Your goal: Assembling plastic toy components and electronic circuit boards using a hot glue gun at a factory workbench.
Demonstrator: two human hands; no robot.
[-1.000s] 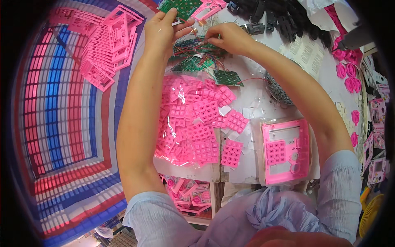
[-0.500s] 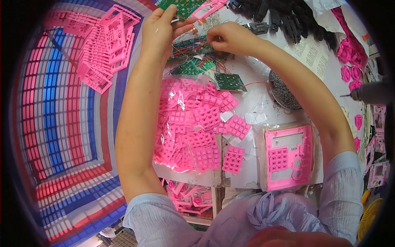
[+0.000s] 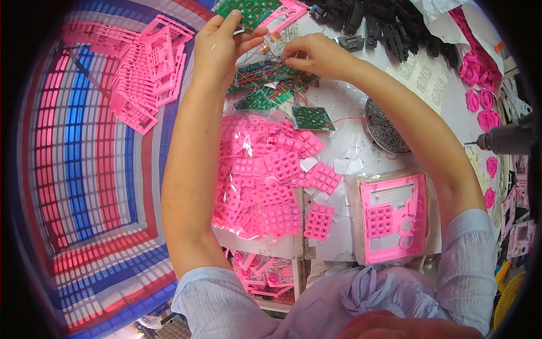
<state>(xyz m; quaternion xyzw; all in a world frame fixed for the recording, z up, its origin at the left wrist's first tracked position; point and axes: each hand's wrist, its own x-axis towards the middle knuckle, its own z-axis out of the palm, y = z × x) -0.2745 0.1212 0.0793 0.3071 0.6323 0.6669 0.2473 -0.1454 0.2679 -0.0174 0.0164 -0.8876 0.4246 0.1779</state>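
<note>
At the far side of the table my left hand (image 3: 226,42) grips a green circuit board (image 3: 252,11) by its near edge, thumb on top. Thin red wires hang from that board toward my right hand (image 3: 319,55). My right hand is closed in a pinch on a thin wire, just above a tangled heap of wired green boards (image 3: 265,79). A separate green board (image 3: 314,118) lies nearer, with a red wire running right from it. Below the heap, a clear bag holds many pink rubber keypads (image 3: 257,169), and a few loose keypads (image 3: 319,221) lie beside it.
A pink casing (image 3: 393,217) with a keypad lies at front right. Behind it stands a round metal bowl (image 3: 389,133) of small dark grey bits. Black parts (image 3: 384,28) are heaped at the back. A tool with a thin tip (image 3: 505,139) juts in from the right. Pink frames (image 3: 152,73) stack left.
The board in my left hand shows more of its face and sits slightly lower in view. Both hands keep their holds. The whole view has shifted a little.
</note>
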